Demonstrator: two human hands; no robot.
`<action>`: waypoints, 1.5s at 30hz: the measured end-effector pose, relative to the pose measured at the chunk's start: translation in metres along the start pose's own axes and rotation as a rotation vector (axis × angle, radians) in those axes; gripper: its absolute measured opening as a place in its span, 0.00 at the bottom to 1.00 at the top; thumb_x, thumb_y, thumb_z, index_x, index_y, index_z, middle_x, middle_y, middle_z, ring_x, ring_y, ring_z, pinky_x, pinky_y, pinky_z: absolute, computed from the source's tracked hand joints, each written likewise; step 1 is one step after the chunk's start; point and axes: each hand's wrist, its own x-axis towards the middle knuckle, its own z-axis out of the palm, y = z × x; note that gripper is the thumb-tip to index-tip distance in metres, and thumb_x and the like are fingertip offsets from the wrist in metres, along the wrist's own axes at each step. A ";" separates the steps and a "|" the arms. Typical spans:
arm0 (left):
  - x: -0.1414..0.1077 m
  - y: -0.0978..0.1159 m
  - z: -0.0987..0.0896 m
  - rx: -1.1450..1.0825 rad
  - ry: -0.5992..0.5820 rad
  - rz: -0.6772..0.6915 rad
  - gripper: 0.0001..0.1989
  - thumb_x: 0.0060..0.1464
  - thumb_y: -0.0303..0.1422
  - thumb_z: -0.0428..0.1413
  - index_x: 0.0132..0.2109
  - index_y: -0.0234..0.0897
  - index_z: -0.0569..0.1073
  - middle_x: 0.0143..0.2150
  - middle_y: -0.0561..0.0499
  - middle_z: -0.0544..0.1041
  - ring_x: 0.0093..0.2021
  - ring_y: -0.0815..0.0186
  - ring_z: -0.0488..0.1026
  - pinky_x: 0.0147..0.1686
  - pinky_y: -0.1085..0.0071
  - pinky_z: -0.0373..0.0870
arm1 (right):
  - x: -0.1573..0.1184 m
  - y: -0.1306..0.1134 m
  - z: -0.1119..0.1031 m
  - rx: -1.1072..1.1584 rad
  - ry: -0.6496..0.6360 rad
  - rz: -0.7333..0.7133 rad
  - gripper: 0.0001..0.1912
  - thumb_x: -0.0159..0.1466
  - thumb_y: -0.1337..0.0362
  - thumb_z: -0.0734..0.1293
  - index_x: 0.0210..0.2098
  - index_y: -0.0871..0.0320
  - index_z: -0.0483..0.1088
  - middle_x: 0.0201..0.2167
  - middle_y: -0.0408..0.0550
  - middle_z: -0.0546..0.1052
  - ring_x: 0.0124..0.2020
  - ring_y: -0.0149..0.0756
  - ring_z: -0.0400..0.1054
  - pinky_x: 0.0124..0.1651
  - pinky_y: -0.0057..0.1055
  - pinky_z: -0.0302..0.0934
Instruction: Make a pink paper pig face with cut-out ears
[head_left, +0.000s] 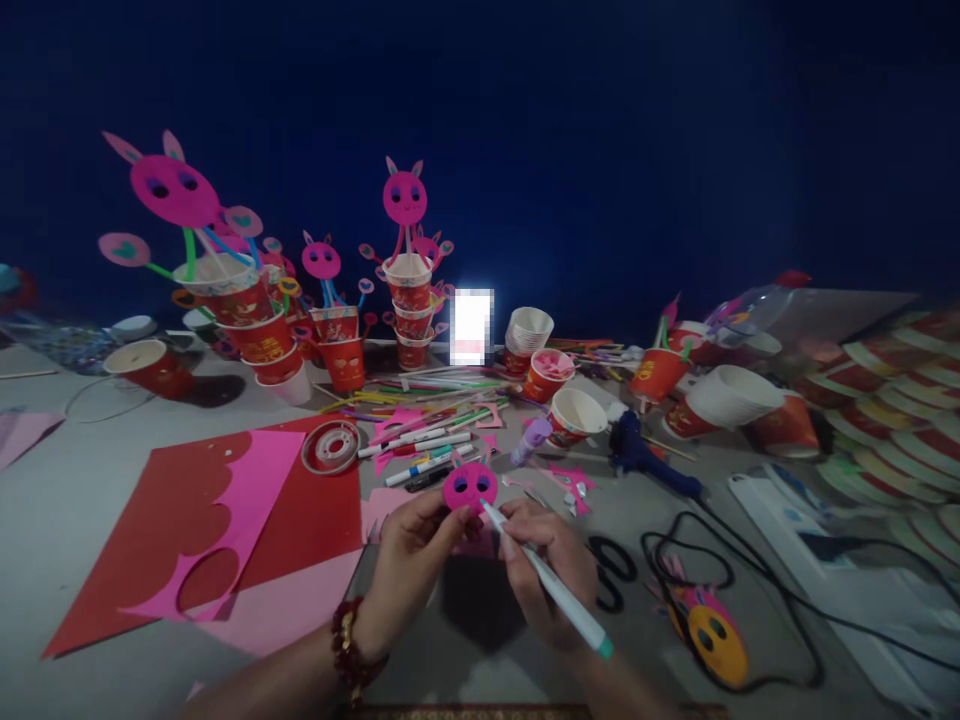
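Between thumb and fingers, my left hand (pixel 416 550) pinches a round pink paper face (pixel 470 487) with small ears and two dark eyes. A white marker pen (pixel 559 590) with a teal end is gripped in my right hand (pixel 551 565). Its tip is at the lower part of the face, though I cannot tell whether it touches. Just beyond my hands lie several marker pens (pixel 427 463) and a purple glue stick (pixel 531 440). Black-handled scissors (pixel 613 572) rest right of my right hand, partly hidden.
Red card (pixel 315 530) and cut pink paper (pixel 259 480) lie at left, near a tape roll (pixel 330 446). Paper cups with pink figures (pixel 409 290) stand behind. At right are a blue glue gun (pixel 649 455), its looping cord, an orange paper face (pixel 718 640) and stacked cups (pixel 731 395).
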 end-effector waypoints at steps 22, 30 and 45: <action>-0.001 0.000 0.000 0.004 0.001 0.007 0.13 0.55 0.41 0.61 0.32 0.35 0.78 0.27 0.50 0.78 0.30 0.65 0.73 0.32 0.73 0.71 | 0.002 0.003 0.001 -0.112 0.021 -0.148 0.10 0.59 0.72 0.65 0.39 0.51 0.69 0.34 0.46 0.78 0.37 0.44 0.76 0.40 0.40 0.70; -0.001 -0.002 -0.001 0.006 -0.006 0.027 0.11 0.57 0.38 0.61 0.32 0.34 0.79 0.28 0.50 0.79 0.30 0.67 0.74 0.33 0.75 0.71 | 0.004 -0.001 0.001 -0.040 0.069 -0.179 0.11 0.59 0.74 0.65 0.38 0.52 0.69 0.32 0.45 0.77 0.34 0.41 0.76 0.39 0.38 0.71; -0.003 -0.002 -0.001 -0.015 -0.022 0.015 0.11 0.57 0.38 0.61 0.32 0.34 0.79 0.29 0.50 0.80 0.31 0.67 0.75 0.33 0.75 0.72 | 0.005 -0.001 0.001 -0.086 0.057 -0.153 0.07 0.61 0.72 0.64 0.36 0.53 0.69 0.30 0.45 0.76 0.34 0.40 0.75 0.38 0.37 0.70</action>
